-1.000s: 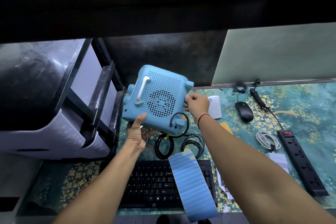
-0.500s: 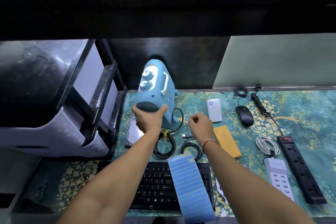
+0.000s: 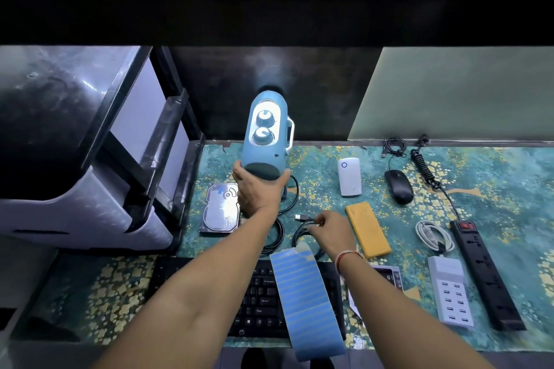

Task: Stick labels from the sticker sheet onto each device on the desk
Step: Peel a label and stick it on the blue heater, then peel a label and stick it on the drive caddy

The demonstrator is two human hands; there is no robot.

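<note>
My left hand (image 3: 257, 192) grips the near end of a blue heater-like device (image 3: 264, 135) with two knobs, standing upright at the back of the desk. My right hand (image 3: 331, 232) pinches a coiled black USB cable (image 3: 301, 229) just in front of it. A blue striped sticker sheet (image 3: 305, 299) lies across the black keyboard (image 3: 257, 302). On the desk lie a hard drive (image 3: 220, 210), a white adapter (image 3: 349, 177), a yellow power bank (image 3: 367, 229) and a black mouse (image 3: 398, 187).
A grey printer (image 3: 78, 153) fills the left side. A black power strip (image 3: 485, 272), a white multi-port charger (image 3: 449, 293), a white cable coil (image 3: 431, 235) and a coiled black cord (image 3: 424, 168) lie at the right. A dark wall closes the back.
The blue device went from being held up in both hands to standing upright at the back of the desk. My right hand let go of it and dropped onto the black cable.
</note>
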